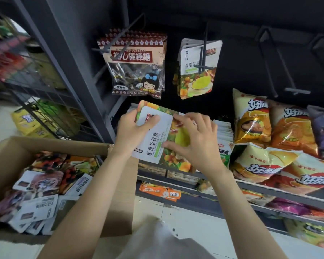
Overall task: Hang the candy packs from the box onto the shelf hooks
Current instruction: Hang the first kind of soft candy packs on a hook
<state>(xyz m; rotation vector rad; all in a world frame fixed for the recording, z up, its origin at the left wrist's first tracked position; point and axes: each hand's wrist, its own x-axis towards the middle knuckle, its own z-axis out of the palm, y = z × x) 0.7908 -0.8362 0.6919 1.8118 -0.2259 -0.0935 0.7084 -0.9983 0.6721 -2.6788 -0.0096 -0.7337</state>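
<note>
Now my left hand [133, 130] and right hand [193, 141] grip a candy pack [158, 135], which next needs its hole lined up with the hook [204, 53].

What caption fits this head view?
Both hands, left and right, hold candy packs below matching packs on a hook, above the box.
</note>
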